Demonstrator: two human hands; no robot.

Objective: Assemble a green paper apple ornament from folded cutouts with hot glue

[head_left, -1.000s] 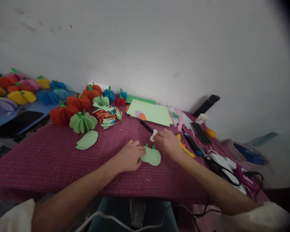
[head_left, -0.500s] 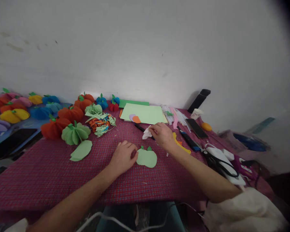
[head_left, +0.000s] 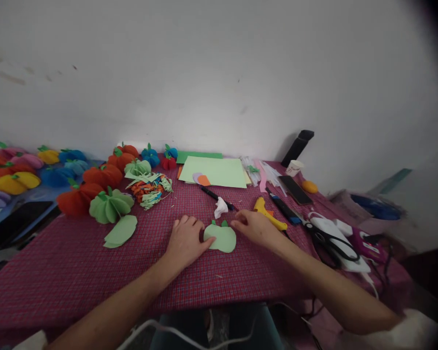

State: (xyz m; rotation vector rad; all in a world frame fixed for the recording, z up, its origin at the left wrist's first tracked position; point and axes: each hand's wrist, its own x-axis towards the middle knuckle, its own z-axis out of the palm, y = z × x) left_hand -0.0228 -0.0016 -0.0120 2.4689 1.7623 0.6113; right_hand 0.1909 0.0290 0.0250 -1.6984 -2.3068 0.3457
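Grip, left hand (head_left: 185,241): released, thumb on pale-green cutout (head_left: 223,238).
Grip, right hand (head_left: 254,227): loosely curled, nothing visibly held.
Pale-green cutout: lower centre of frame, on worktop (head_left: 237,279), right of left hand, long axis crosswise.
Nearer hand: left, touching; right just beside.

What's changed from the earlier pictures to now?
The right hand has let go of the crumpled white tissue, which now lies by the black pen, and has come nearer the pale green pumpkin cutout. The left hand stays by the cutout; the scissors haven't moved.
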